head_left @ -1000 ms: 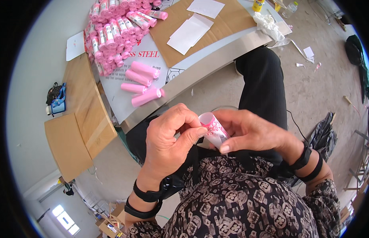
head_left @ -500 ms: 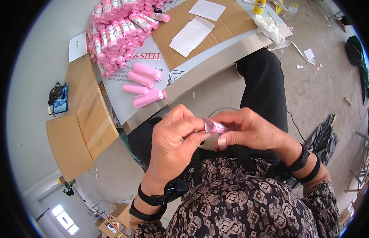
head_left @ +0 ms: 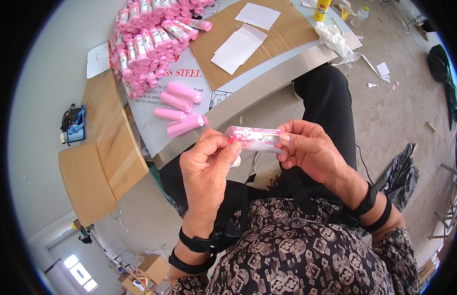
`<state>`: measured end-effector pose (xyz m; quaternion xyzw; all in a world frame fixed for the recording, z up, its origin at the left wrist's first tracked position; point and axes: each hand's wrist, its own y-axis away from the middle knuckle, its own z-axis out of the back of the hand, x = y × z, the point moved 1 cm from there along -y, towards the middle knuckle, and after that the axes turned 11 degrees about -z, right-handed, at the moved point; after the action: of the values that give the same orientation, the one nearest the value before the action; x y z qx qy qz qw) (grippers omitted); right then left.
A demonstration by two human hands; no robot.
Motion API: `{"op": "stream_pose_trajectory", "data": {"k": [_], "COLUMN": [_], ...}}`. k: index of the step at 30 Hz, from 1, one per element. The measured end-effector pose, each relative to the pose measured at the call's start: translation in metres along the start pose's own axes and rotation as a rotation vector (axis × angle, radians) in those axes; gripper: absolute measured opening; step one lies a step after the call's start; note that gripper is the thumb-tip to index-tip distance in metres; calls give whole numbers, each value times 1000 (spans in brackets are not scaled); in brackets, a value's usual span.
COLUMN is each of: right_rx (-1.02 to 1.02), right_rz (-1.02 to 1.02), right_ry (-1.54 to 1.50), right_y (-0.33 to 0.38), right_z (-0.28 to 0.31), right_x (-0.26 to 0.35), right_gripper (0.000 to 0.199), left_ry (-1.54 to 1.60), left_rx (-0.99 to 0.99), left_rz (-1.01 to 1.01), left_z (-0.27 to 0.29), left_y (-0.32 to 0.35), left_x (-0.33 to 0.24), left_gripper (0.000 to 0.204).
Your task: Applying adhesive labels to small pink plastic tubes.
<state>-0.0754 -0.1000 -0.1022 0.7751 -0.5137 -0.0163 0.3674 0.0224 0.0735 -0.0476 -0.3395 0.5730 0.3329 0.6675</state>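
Note:
A pink roll with a white and pink paper label (head_left: 254,137) lies crosswise in front of my chest, held at both ends. My left hand (head_left: 208,167) pinches its left end with thumb and forefinger. The right end sits in my right hand (head_left: 309,150), whose fingers press on the label. Just beyond them, near the table's front edge, lie several plain pink rolls (head_left: 178,107). A big heap of labelled pink rolls (head_left: 145,42) is piled farther back on the table.
The steel-edged table (head_left: 258,88) carries a brown cardboard sheet (head_left: 248,46) with white paper sheets (head_left: 238,42), a yellow bottle (head_left: 322,10) and crumpled white plastic (head_left: 334,37). A wooden board (head_left: 103,147) stands at left. Black bags (head_left: 400,172) lie on the floor at right.
The roll has turned from end-on to lying crosswise between my hands, with its label now facing up. Both hands have shifted slightly up and apart.

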Motion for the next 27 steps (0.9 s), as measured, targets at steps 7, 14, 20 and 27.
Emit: {"op": "stream_pose_trajectory", "data": {"k": [7, 14, 20, 27], "right_rx": [-223, 222, 294, 404], "right_rz": [498, 626, 374, 182], "right_ry": [543, 861, 927, 1041], "right_y": [-4, -2, 2, -5], "right_z": [-3, -17, -22, -26], "right_x": [19, 30, 40, 51], "right_gripper": [15, 14, 9, 9], "left_ry": [-441, -304, -259, -370], "left_rx": [170, 347, 413, 546], "left_rz": [-259, -131, -28, -119], "left_z": [-11, -7, -3, -6], "left_y": [1, -5, -4, -4], "left_x": [-6, -9, -13, -21], "left_gripper": [10, 10, 7, 12]}}
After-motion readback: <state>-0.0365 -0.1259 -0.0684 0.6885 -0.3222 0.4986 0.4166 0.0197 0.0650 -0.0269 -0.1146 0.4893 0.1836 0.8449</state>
